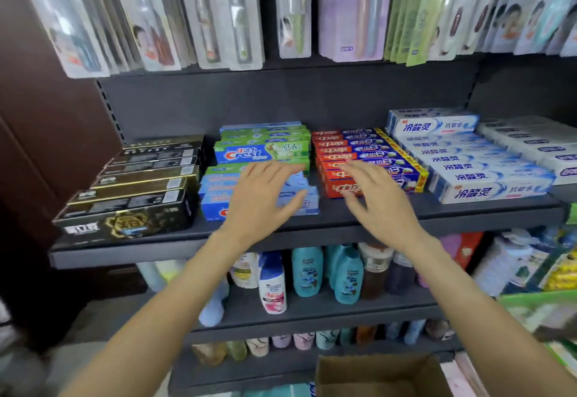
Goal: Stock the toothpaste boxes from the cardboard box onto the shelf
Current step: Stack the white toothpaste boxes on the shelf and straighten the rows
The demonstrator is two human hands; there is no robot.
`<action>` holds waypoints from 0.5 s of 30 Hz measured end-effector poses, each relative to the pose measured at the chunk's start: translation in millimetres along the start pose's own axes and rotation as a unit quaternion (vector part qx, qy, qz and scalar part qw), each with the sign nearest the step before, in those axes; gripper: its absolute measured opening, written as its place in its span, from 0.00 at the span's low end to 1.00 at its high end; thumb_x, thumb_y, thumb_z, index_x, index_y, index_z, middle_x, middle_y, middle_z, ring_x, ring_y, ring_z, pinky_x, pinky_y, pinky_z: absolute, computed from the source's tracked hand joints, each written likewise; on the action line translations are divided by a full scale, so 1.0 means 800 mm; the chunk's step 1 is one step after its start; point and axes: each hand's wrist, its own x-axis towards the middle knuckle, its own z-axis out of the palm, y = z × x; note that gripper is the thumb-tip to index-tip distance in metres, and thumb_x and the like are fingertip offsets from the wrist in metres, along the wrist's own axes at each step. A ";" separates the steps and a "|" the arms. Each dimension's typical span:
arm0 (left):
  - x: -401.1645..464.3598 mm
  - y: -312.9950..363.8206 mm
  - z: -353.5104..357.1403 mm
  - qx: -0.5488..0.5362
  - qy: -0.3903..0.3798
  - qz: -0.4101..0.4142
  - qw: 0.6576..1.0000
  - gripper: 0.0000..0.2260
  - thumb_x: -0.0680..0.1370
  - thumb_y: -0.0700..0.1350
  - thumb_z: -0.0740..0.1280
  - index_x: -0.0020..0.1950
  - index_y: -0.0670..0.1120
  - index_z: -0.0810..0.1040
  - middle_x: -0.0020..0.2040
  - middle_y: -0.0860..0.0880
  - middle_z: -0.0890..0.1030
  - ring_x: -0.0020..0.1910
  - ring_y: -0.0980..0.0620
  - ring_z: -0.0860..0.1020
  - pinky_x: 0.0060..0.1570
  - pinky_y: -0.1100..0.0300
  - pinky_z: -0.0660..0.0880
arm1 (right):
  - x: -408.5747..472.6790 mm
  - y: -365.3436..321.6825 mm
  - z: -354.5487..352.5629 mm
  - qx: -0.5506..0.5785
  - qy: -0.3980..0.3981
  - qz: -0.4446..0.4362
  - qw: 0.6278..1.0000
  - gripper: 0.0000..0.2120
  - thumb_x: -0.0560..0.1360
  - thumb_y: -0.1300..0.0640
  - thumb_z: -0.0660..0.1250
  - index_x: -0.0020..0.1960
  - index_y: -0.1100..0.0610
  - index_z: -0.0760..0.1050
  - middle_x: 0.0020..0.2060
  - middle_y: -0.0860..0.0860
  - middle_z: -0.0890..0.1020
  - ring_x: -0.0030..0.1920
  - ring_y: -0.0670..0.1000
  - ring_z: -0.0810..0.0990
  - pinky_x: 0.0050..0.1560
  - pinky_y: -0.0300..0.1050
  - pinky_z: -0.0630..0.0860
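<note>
I see both hands raised over the dark shelf (327,218) of toothpaste boxes. My left hand (262,196) sits just left of centre, fingers straight and spread, released, holding nothing; it overlaps the blue toothpaste boxes (215,196) at the shelf front, but I cannot tell whether the fingertips touch them. My right hand (379,199) sits just right of centre, fingers likewise spread and relaxed, gripping nothing, in front of the red toothpaste boxes (337,159); contact there is also unclear.

Shelf layout, reading from 9 o'clock to 3 o'clock: black-and-gold boxes (134,190); green Crest boxes (265,143) stacked behind the blue ones; the red row; white-and-blue boxes (480,165). All lie flat, long sides facing forward, rows just beside one another.

The cardboard box (381,374) is at 6 o'clock, low in view, open at the top; its contents are not visible. Toothbrush packs (218,12) hang at 12 o'clock. Shampoo bottles (307,274) stand on the shelf below.
</note>
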 end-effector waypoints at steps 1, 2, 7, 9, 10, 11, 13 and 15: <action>-0.014 -0.024 -0.009 -0.001 -0.016 -0.010 1.000 0.21 0.75 0.58 0.61 0.62 0.47 0.76 0.54 0.50 0.81 0.54 0.48 0.77 0.57 0.58 0.65 | 0.002 -0.022 0.005 0.042 -0.010 0.003 0.999 0.22 0.77 0.54 0.62 0.69 0.57 0.68 0.66 0.55 0.72 0.66 0.56 0.70 0.66 0.49 0.66; -0.025 -0.047 -0.015 0.011 -0.044 -0.024 0.999 0.25 0.74 0.61 0.60 0.64 0.46 0.75 0.57 0.48 0.80 0.57 0.46 0.76 0.59 0.56 0.65 | 0.005 -0.040 0.012 0.069 -0.028 0.004 0.997 0.23 0.77 0.53 0.64 0.70 0.57 0.67 0.68 0.54 0.71 0.67 0.54 0.68 0.66 0.47 0.65; -0.044 -0.096 0.004 0.095 -0.228 -0.080 0.966 0.43 0.69 0.72 0.51 0.74 0.43 0.63 0.70 0.41 0.69 0.69 0.39 0.67 0.69 0.44 0.62 | 0.034 -0.073 0.060 -0.035 -0.132 -0.018 0.991 0.29 0.78 0.45 0.60 0.75 0.54 0.58 0.74 0.54 0.61 0.73 0.56 0.58 0.72 0.48 0.55; -0.044 -0.092 0.015 0.116 -0.256 -0.110 0.953 0.43 0.69 0.74 0.50 0.75 0.47 0.60 0.74 0.43 0.64 0.72 0.41 0.62 0.72 0.46 0.58 | 0.041 -0.070 0.068 -0.083 -0.148 -0.007 0.985 0.28 0.79 0.44 0.57 0.75 0.54 0.57 0.75 0.53 0.59 0.74 0.56 0.55 0.73 0.50 0.50; -0.043 -0.089 0.021 0.124 -0.263 -0.125 0.949 0.41 0.70 0.73 0.51 0.76 0.48 0.58 0.75 0.45 0.62 0.73 0.43 0.60 0.72 0.48 0.56 | 0.043 -0.067 0.071 -0.096 -0.149 0.001 0.984 0.28 0.80 0.44 0.56 0.75 0.54 0.57 0.75 0.53 0.59 0.75 0.56 0.55 0.73 0.50 0.49; -0.040 -0.085 0.025 0.130 -0.262 -0.134 0.947 0.39 0.72 0.72 0.53 0.76 0.50 0.57 0.75 0.46 0.61 0.74 0.44 0.58 0.73 0.48 0.55 | 0.044 -0.065 0.073 -0.105 -0.146 0.007 0.984 0.27 0.80 0.44 0.55 0.75 0.54 0.58 0.74 0.53 0.60 0.75 0.56 0.55 0.74 0.50 0.49; -0.030 -0.076 0.032 0.136 -0.262 -0.144 0.944 0.37 0.73 0.70 0.53 0.76 0.52 0.57 0.76 0.48 0.60 0.75 0.45 0.57 0.72 0.48 0.54 | 0.046 -0.060 0.077 -0.121 -0.140 0.016 0.983 0.26 0.80 0.45 0.55 0.74 0.55 0.59 0.74 0.54 0.62 0.75 0.56 0.55 0.74 0.51 0.48; -0.023 -0.074 0.038 0.129 -0.273 -0.148 0.942 0.36 0.73 0.70 0.54 0.76 0.52 0.56 0.76 0.49 0.59 0.75 0.46 0.57 0.73 0.49 0.54 | 0.048 -0.053 0.081 -0.125 -0.130 0.025 0.983 0.26 0.80 0.45 0.54 0.74 0.56 0.60 0.73 0.55 0.64 0.75 0.57 0.54 0.74 0.52 0.45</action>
